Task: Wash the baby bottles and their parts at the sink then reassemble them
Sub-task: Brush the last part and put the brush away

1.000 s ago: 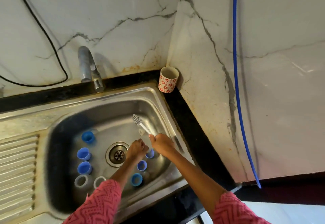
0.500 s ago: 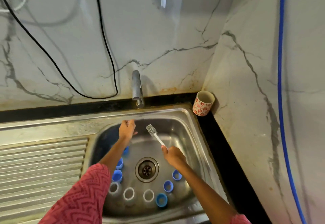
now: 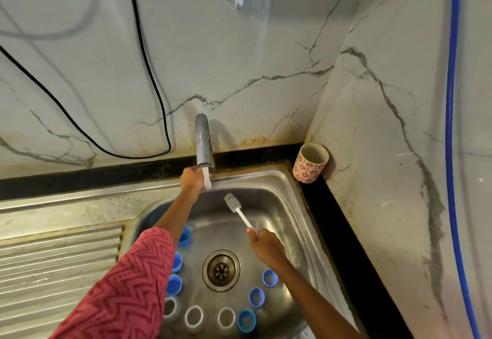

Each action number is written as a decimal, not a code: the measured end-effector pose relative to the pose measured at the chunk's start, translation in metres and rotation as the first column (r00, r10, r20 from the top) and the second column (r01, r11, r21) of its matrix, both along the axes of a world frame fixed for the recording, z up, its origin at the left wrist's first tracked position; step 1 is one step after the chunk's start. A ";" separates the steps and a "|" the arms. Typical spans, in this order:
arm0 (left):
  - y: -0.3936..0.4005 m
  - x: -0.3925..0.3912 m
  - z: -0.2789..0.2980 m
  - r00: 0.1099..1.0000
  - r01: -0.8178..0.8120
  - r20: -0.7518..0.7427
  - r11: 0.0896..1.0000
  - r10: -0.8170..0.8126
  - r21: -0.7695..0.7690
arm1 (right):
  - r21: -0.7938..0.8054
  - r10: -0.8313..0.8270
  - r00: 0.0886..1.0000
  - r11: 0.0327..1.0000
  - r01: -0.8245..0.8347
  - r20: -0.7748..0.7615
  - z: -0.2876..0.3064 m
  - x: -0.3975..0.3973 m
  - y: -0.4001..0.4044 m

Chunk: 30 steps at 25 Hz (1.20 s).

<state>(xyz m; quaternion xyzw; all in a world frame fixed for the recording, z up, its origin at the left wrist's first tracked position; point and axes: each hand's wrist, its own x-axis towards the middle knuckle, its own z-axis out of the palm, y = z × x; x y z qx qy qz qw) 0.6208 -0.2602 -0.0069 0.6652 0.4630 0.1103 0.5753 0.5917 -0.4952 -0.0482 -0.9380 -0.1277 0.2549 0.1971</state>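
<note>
Several blue caps (image 3: 269, 277) and three clear bottle mouths (image 3: 193, 316) stand around the drain (image 3: 221, 269) on the floor of the steel sink (image 3: 292, 189). My right hand (image 3: 266, 246) grips the white handle of a bottle brush (image 3: 232, 203), whose grey bristle head points up and left over the basin. My left hand (image 3: 193, 179) reaches to the back of the sink and curls round the handle under the tap (image 3: 203, 139). A short white streak shows just below the spout beside that hand. My left forearm hides some caps on the left.
A ribbed drainboard (image 3: 53, 258) lies left of the basin. A red-flowered cup (image 3: 310, 163) stands in the back right corner on the black counter edge. A black cable (image 3: 149, 72) hangs on the marble wall, and a blue hose (image 3: 451, 125) runs down the right wall.
My left hand rose from the sink floor to the tap at the back. My right hand lifted with the brush. The view swung right, so the basin now sits centred.
</note>
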 end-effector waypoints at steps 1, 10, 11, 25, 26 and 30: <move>-0.005 -0.003 0.003 0.994 -0.031 0.097 0.985 0.048 -0.170 | 0.005 -0.007 1.000 1.000 0.007 -0.001 0.000 -0.002 0.000; -0.076 -0.064 -0.047 0.997 0.077 0.053 0.710 -0.055 -0.700 | 0.042 -0.062 0.997 0.997 0.063 -0.037 0.005 -0.010 -0.016; -0.075 -0.066 -0.043 0.997 0.055 0.079 0.715 0.000 -0.697 | 0.048 -0.063 0.998 0.997 0.064 -0.027 0.007 -0.011 -0.018; -0.064 -0.067 -0.018 0.960 0.030 0.234 0.779 0.151 -0.627 | 0.062 -0.034 0.999 0.997 0.036 -0.021 0.022 -0.023 -0.021; -0.064 -0.065 -0.019 0.973 0.045 0.207 0.793 0.103 -0.608 | 0.056 -0.031 0.999 0.998 0.033 -0.023 0.021 -0.023 -0.023; -0.063 -0.060 -0.017 0.993 0.107 0.101 0.817 -0.060 -0.567 | 0.035 -0.045 0.999 0.998 0.046 -0.029 0.013 -0.025 -0.023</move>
